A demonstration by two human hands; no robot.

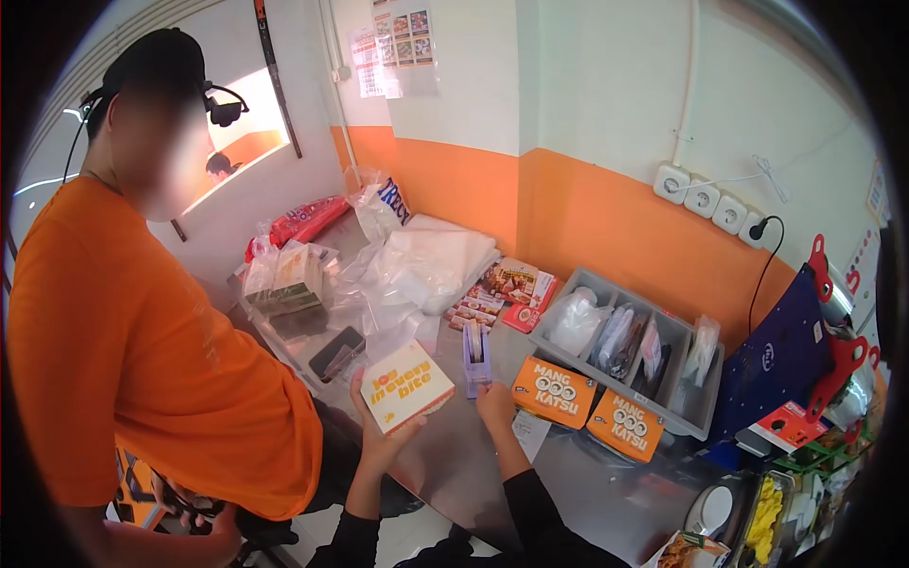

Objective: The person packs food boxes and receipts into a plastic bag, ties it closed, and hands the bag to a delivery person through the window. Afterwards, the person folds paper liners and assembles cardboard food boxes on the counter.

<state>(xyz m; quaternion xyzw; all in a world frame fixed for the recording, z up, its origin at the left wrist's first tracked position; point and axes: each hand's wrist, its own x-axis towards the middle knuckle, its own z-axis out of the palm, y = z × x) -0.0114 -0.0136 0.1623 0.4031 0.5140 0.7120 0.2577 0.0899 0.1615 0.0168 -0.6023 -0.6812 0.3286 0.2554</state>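
Note:
My left hand (pixel 381 417) is wrapped round a white food box (pixel 409 388) with yellow and orange lettering on its lid, held above the table's front edge. At the front end of a purple tape dispenser (pixel 476 360), my right hand (pixel 494 407) has its fingers pinched together. What lies between those fingers is too small to make out. A roll of tape sits in the dispenser. Just right of my right hand are two orange boxes, one orange box (pixel 555 391) beside another orange box (pixel 625 424), both printed "MANG KATSU". A paper slip (pixel 531 434) lies below them.
A person in an orange shirt (pixel 161 350) stands close on the left. The steel table (pixel 454 454) carries a phone (pixel 337 352), plastic bags (pixel 426 265), printed leaflets (pixel 511 284) and a grey divided bin (pixel 682 364) of packaged items. A dark blue panel (pixel 772 350) stands at right.

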